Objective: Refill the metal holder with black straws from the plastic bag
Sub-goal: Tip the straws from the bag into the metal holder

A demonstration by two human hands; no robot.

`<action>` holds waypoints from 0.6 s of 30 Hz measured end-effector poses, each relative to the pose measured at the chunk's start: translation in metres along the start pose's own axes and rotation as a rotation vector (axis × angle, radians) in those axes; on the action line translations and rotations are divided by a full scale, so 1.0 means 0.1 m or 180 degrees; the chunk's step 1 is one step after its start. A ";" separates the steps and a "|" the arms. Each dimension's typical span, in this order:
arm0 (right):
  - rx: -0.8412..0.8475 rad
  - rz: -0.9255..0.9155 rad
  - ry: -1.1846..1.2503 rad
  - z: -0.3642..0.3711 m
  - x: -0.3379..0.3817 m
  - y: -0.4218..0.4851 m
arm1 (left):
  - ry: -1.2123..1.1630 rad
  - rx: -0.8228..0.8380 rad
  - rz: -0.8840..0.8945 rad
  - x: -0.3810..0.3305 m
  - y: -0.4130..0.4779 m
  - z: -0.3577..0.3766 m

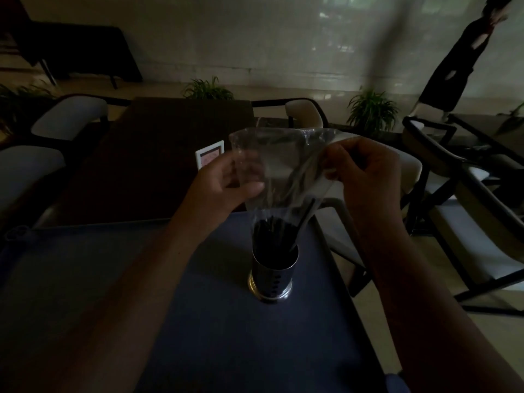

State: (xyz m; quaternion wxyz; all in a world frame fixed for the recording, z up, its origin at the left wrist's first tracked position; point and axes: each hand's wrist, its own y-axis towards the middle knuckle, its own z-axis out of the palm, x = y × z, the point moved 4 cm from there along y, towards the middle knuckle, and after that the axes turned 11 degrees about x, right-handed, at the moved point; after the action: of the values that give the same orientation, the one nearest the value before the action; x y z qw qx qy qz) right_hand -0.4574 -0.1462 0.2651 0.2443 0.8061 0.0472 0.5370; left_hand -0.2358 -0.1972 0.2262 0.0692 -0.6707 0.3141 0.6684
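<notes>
A shiny metal holder [272, 277] with small holes stands upright on the blue surface [198, 307], packed with black straws [272, 235]. Directly above it hangs a clear plastic bag [279, 165], its narrow lower end reaching the straw tops. My left hand [226, 182] pinches the bag's left side. My right hand [365, 168] grips its upper right edge. A black straw [304, 219] slants out of the holder toward the right, inside or behind the bag. The scene is dim.
A dark table [158, 154] with a small framed card [209, 156] lies beyond the blue surface. Chairs [467, 222] crowd the right and left sides. Potted plants [371, 109] line the far floor, where a person in black [459, 58] walks at the upper right.
</notes>
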 end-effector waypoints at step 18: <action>-0.0084 -0.0042 -0.0124 -0.14 0.20 0.03 | 0.0779 -0.0538 0.0306 -0.16 0.08 -0.04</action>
State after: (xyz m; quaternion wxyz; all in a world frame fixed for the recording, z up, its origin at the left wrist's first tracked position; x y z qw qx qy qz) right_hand -0.4624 -0.1370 0.2874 0.2594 0.8127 0.0407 0.5201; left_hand -0.2349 -0.2009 0.2442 -0.0583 -0.7347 0.2945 0.6083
